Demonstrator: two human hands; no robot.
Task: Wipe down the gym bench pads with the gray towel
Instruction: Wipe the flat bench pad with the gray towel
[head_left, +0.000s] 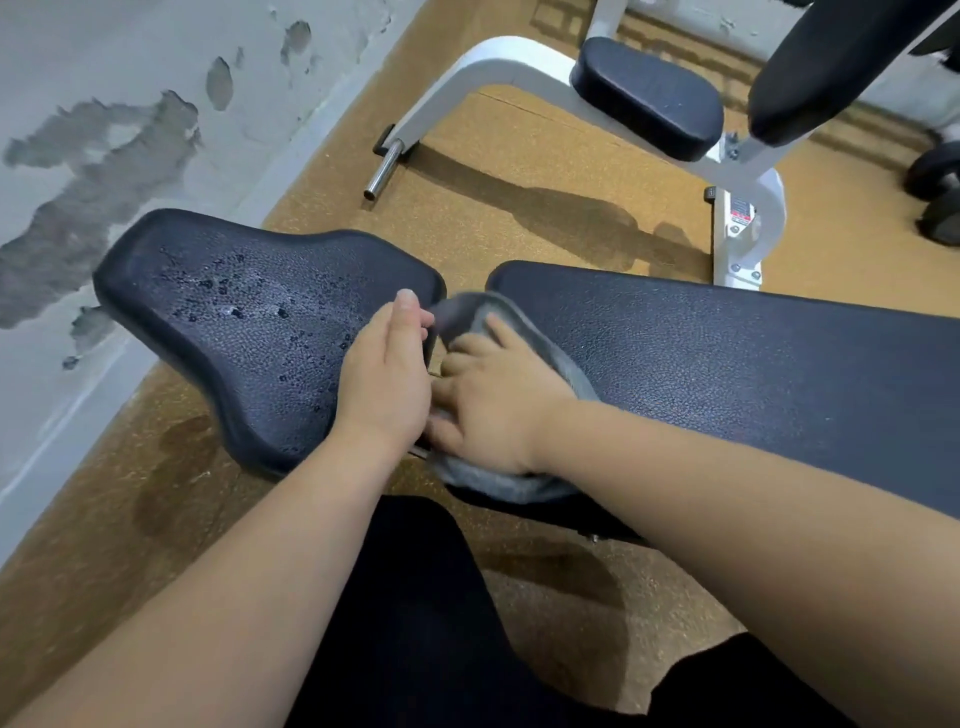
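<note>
Seat pad unwiped (droplets); right hand flat on towel, left hand seemingly pinching its corner.

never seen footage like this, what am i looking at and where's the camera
No machine here: this is one picture from a camera worn on a person's head, looking down at their bare arms. The left hand seems to pinch a raised edge of the gray towel; the right hand presses flat on it. The towel lies over the gap between two dark bench pads: the seat pad, dotted with droplets, and the long back pad. Behind stands another white-framed bench on the brown floor.
</note>
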